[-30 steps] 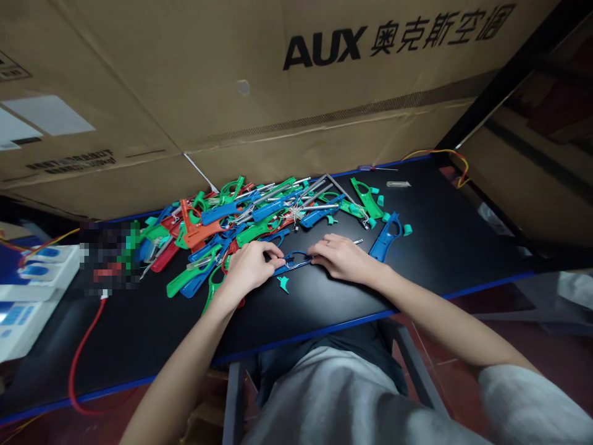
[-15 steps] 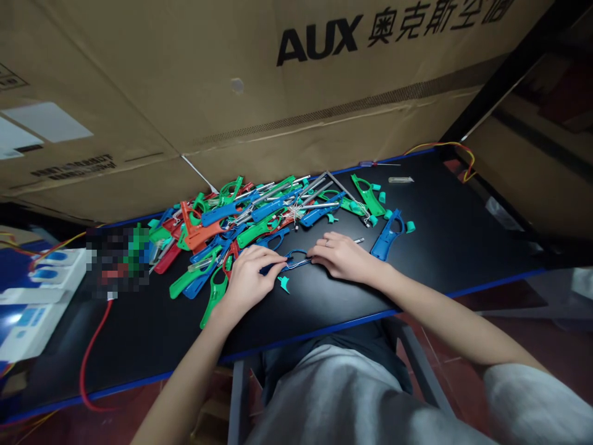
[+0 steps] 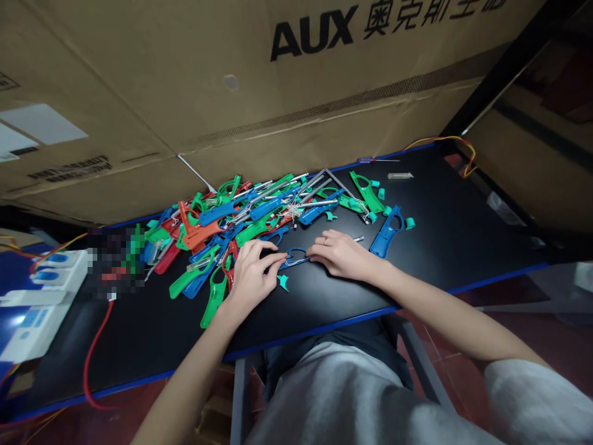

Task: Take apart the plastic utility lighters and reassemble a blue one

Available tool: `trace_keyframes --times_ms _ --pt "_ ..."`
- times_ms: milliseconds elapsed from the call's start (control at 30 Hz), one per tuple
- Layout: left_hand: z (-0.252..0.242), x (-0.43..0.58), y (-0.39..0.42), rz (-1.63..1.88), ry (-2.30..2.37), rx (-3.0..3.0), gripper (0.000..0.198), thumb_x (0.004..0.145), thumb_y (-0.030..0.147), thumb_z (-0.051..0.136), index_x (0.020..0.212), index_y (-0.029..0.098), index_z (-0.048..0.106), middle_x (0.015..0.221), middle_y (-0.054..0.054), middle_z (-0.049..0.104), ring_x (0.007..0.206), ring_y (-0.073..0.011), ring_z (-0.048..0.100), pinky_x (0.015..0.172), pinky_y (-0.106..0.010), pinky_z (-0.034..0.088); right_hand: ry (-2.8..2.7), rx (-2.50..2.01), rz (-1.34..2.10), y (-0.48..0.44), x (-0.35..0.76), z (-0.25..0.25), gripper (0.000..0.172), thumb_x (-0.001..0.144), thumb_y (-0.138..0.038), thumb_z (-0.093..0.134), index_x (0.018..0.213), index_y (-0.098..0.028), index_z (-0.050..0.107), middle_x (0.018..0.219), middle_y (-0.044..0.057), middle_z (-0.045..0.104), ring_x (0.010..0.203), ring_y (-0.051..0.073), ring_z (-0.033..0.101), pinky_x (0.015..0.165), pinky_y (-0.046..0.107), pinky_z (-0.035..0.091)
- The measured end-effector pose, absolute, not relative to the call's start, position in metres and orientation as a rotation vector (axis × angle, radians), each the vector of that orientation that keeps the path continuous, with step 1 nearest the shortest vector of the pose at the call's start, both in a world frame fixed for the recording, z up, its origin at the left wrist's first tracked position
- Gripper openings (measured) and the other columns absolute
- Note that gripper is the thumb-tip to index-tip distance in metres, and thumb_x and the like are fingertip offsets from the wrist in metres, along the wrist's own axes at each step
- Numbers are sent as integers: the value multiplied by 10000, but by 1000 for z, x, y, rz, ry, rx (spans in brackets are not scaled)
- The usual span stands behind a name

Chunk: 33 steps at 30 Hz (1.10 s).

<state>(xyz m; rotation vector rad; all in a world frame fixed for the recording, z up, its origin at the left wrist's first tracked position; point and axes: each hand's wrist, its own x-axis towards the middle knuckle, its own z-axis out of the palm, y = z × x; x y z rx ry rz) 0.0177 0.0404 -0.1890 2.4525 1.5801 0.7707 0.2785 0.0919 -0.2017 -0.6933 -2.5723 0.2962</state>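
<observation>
Two hands work one blue frame (image 3: 295, 256), which lies flat at the near edge of a heap of parts.
From the left: a red cable (image 3: 90, 352) trails off the black table (image 3: 463, 247). The heap (image 3: 231, 216) of green, blue and red plastic handles and metal rods lies loose against a cardboard box (image 3: 278, 105). The left hand (image 3: 250, 275) pinches the frame's left end narrowly between thumb and forefinger, with a teal bit (image 3: 282, 283) just beside it. The right hand (image 3: 340, 253) presses curled fingers on the frame's right end. A blue handle (image 3: 386, 232) lies apart on the right. Judging by the heap, one piece is in hand and nearly all the rest lies loose.
</observation>
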Motion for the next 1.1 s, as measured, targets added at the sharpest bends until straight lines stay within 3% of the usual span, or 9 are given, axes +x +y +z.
trace_keyframes --times_ms 133,367,667,867,1000,1100 --pt "-188 11 43 669 1544 2444 196 978 306 617 1060 318 795 1080 -31 731 1069 -220 606 915 -404 455 -2571 -697 290 92 278 -202 149 1042 -231 544 1028 -173 680 880 59 662 813 194 499 749 322 335" --pt "-190 11 45 816 1556 2418 137 959 290 652 949 243 781 994 -23 749 962 -181 662 876 -373 469 -2570 -694 314 92 278 -202 175 1045 -236 537 1011 -174 696 864 55 658 799 193 488 765 320 339" --pt "-179 5 40 549 1419 2758 191 946 314 640 1071 253 770 1133 -39 766 1204 -270 639 955 -424 475 -2580 -682 324 92 278 -203 193 1050 -254 533 1022 -175 706 838 56 642 800 191 495 767 321 359" --pt "-178 3 47 512 1341 2727 190 957 312 618 1030 244 779 1092 -56 766 1145 -256 653 951 -422 485 -2588 -701 369 95 282 -200 178 1049 -270 540 1045 -171 688 907 72 661 844 192 539 785 327 387" --pt "-183 3 43 590 1386 2688 205 969 311 602 1055 230 769 1063 -59 762 1023 -229 661 888 -404 482 -2574 -772 272 83 276 -190 185 1028 -320 582 1062 -170 683 1103 110 661 981 224 565 860 368 414" --pt "-186 2 40 658 1409 2619 225 978 303 590 1093 240 773 1086 -57 751 1018 -217 649 890 -400 483 -2529 -863 133 55 254 -186 291 1037 -422 560 1066 -162 688 1018 112 662 909 226 564 814 372 423"
